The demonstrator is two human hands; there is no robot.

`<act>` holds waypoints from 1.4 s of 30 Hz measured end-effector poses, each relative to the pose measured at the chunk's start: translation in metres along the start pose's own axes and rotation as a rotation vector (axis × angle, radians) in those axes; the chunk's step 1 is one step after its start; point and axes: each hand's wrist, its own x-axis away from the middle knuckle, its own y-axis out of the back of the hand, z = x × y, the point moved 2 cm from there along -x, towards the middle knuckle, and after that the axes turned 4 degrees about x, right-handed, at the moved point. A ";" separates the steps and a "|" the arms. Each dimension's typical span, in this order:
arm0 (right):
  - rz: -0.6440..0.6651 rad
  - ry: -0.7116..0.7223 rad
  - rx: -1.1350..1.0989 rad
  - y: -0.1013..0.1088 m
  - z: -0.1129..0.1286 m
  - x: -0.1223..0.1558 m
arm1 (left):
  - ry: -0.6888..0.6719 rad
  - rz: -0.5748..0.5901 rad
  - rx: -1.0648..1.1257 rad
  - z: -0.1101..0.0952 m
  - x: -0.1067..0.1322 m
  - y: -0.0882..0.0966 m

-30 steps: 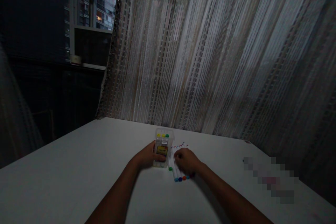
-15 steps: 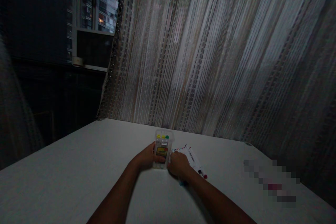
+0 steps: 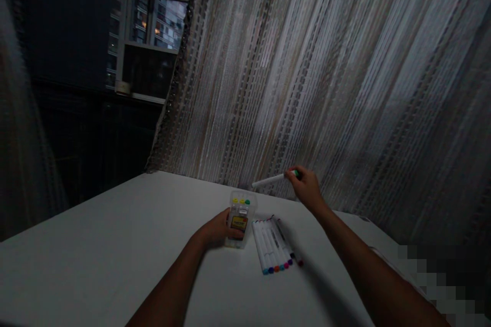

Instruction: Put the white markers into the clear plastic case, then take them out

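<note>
My left hand (image 3: 217,230) is wrapped round a clear plastic marker box (image 3: 240,217) standing upright on the white table (image 3: 115,255); yellow and green caps show at its top. My right hand (image 3: 306,185) is raised above the table, to the right of the box. It pinches a white marker with a green cap (image 3: 273,180) by the capped end, the marker lying roughly level and pointing left. Several white markers with coloured caps (image 3: 274,245) lie side by side on the table just right of the box.
A striped curtain (image 3: 326,76) hangs behind the table's far edge. A dark window (image 3: 153,30) showing lit buildings is at the back left. A blurred-out patch (image 3: 433,276) sits at the table's right end.
My right hand has left the row of markers and risen up and to the right with the green-capped marker in it. My left hand has stayed on the box.
</note>
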 end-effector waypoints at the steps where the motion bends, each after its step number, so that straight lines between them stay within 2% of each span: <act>1: 0.035 0.047 -0.017 0.003 0.008 -0.003 | -0.002 0.001 -0.001 0.000 0.000 0.000; 4: 0.218 0.177 0.063 0.000 0.032 -0.006 | -0.016 0.008 -0.008 0.000 0.000 0.000; 7: 0.434 0.259 0.187 -0.018 0.050 -0.001 | -0.019 0.016 -0.018 -0.001 0.001 -0.002; 10: 0.607 0.315 0.241 -0.039 0.059 0.008 | -0.019 0.015 -0.023 -0.004 0.002 -0.004; 12: 0.663 0.334 0.240 -0.050 0.061 0.014 | -0.018 0.016 -0.028 -0.004 0.001 -0.004; 15: 0.697 0.342 0.220 -0.060 0.060 0.019 | -0.028 0.024 -0.013 -0.004 0.001 -0.003; 20: 0.734 0.353 0.144 -0.061 0.056 0.018 | -0.022 0.039 -0.016 -0.004 0.001 -0.003; 26: 0.659 0.328 0.077 -0.061 0.044 0.013 | -0.017 0.124 0.053 -0.007 0.003 -0.003; 29: 0.676 0.292 0.089 -0.064 0.035 0.017 | -0.058 0.155 0.084 -0.013 0.006 -0.002; 35: 0.638 0.218 0.139 -0.062 0.036 0.029 | -0.131 -0.042 0.083 -0.028 0.007 0.001; 38: 0.652 0.222 0.113 -0.057 0.042 0.032 | -0.172 -0.034 0.020 -0.030 0.006 -0.004; 42: 0.611 0.220 0.153 -0.052 0.045 0.034 | -0.134 -0.058 -0.064 -0.026 0.004 -0.005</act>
